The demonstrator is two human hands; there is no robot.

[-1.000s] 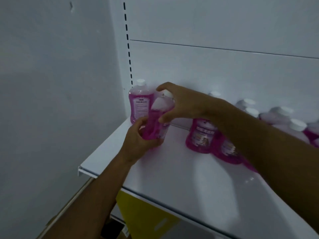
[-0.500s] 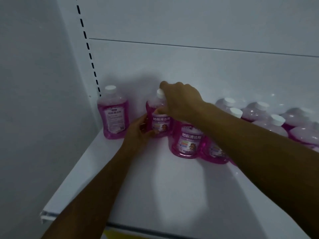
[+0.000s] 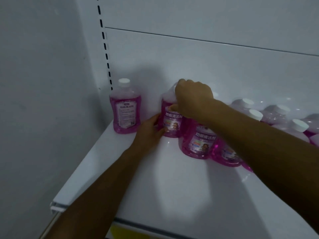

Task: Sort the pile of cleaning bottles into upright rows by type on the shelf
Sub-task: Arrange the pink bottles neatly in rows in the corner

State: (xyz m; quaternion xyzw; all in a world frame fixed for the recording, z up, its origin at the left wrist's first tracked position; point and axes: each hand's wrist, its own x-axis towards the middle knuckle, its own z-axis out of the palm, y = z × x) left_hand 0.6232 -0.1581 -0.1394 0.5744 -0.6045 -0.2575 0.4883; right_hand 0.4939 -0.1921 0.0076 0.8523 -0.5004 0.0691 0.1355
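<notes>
A person stands at a white shelf (image 3: pixel 172 187) and both hands are on one pink bottle (image 3: pixel 171 124), which stands upright toward the far side of the shelf, a little left of the middle. The right hand (image 3: pixel 193 99) comes from above and its fingers are curled over the top of this bottle, so the cap is hidden; the thumb presses on the shoulder above the label. The left hand (image 3: pixel 150 131) is at the lower left side of the same bottle, with the fingers wrapped around its base, touching the shelf or very near to it.

To the left, apart from the held bottle, another pink bottle with a white cap (image 3: pixel 125 109) stands alone in the far left corner, close to the slotted upright post (image 3: pixel 105 47). Its label shows small printed text, so it seems to be turned with the back side toward us.

Just to the right of the held bottle, a pink bottle (image 3: pixel 198 144) stands nearer to us, with its front label visible, and one more pink bottle (image 3: pixel 226 155) stands just beside it; the right forearm covers their tops. Farther right, along the back panel (image 3: pixel 207 62), a group of bottles with white caps (image 3: pixel 276 116) stands close together, partly hidden by the arm. Their labels I cannot see.
</notes>
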